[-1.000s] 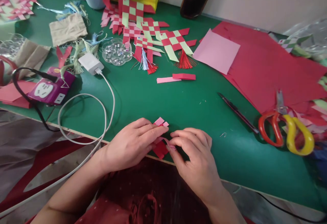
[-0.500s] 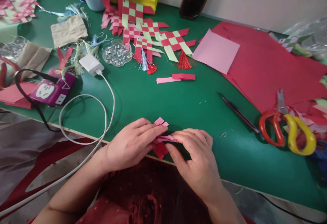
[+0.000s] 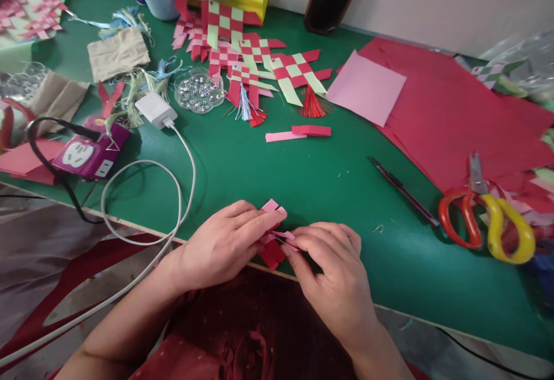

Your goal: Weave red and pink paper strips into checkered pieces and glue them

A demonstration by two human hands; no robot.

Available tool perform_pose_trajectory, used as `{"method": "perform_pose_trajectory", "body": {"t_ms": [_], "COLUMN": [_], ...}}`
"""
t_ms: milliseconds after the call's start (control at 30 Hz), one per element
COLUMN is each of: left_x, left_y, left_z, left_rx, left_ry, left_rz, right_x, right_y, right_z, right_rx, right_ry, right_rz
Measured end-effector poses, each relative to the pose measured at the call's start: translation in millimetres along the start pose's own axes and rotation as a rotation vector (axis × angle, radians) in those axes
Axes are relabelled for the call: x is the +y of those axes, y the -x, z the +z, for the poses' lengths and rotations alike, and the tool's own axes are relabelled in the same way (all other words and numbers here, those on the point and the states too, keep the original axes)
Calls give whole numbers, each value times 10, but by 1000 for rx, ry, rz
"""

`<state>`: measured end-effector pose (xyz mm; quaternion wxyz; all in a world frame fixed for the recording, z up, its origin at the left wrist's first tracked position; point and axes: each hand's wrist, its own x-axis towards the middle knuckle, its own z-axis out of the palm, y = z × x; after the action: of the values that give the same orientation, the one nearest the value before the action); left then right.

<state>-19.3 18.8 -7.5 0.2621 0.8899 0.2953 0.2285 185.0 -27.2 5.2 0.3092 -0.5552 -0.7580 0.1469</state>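
Green tabletop (image 3: 238, 166) against a pale wall (image 3: 433, 4): our left hand (image 3: 229, 241), nearly flat with fingers together, covers most of a red-and-pink paper piece (image 3: 273, 254) at the six-o'clock edge, while our right hand (image 3: 331, 259), fingers curled, pinches a narrow pink paper strip (image 3: 284, 234) between thumb and forefinger. At three o'clock from the piece, we see orange-and-yellow-handled metal scissors (image 3: 494, 215); at twelve, overlapping red and pink paper strips (image 3: 309, 131).
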Motion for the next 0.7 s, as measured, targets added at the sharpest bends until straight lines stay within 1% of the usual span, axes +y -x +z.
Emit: {"method": "perform_pose_trajectory", "body": {"t_ms": [200, 500, 700], "left_x": [4, 14, 17], "left_y": [-8, -23, -33], "left_z": [3, -3, -33], "left_rx": [16, 20, -9], "left_ry": [3, 27, 43], "left_rz": [-1, -18, -27], "right_x": [-15, -22, 23], "right_y": [19, 50, 40], "right_z": [-3, -12, 16], "right_rx": [31, 9, 11], "right_ry": [31, 76, 66], "right_rz": [-29, -81, -50]}}
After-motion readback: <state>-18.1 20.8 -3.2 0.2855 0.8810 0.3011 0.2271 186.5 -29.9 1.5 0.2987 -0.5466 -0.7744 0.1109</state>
